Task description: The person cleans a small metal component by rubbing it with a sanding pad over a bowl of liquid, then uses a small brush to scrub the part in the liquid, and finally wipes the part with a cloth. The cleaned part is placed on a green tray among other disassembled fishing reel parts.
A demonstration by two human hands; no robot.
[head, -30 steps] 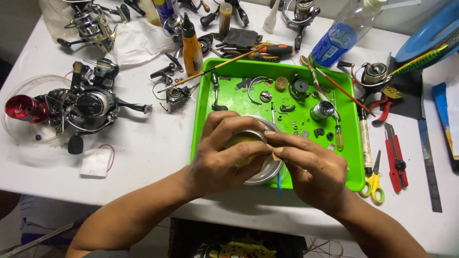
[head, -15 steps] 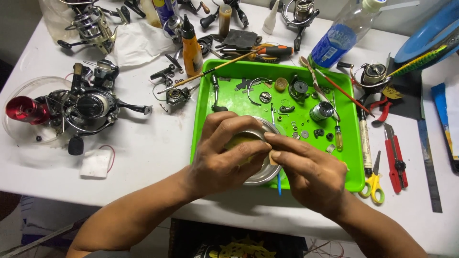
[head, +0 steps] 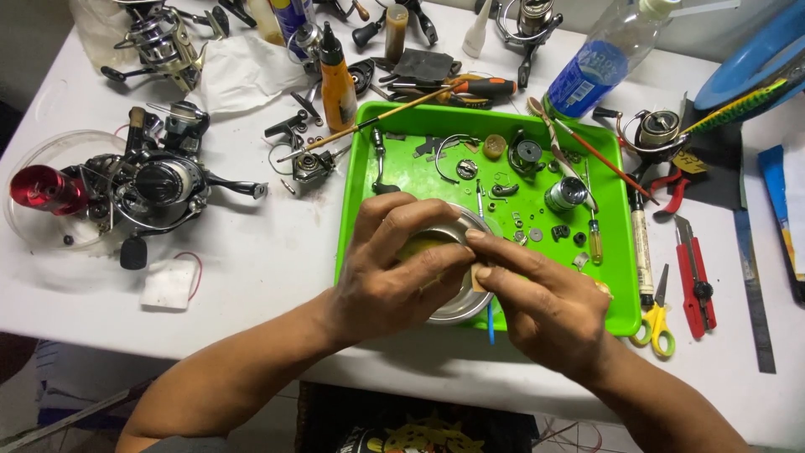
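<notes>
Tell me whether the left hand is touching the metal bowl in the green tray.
Touching. The head view shows the left hand lying over the metal bowl, fingers curled on its rim.

The left hand (head: 394,277) covers most of the metal bowl (head: 459,304); whatever the fingertips pinch over it is hidden. The blue tub (head: 755,54) runs off the edge.

Two hands, the left hand (head: 394,277) and the right hand (head: 545,302), are over one green tray (head: 402,172). One metal bowl (head: 457,306) sits inside the tray. Left of the tray are two fishing reels, one black (head: 159,189) and one silver (head: 159,42). Right of the tray lie one pair of yellow scissors (head: 656,323) and one red cutter (head: 692,273). Behind the tray stands one plastic bottle (head: 599,63).
</notes>
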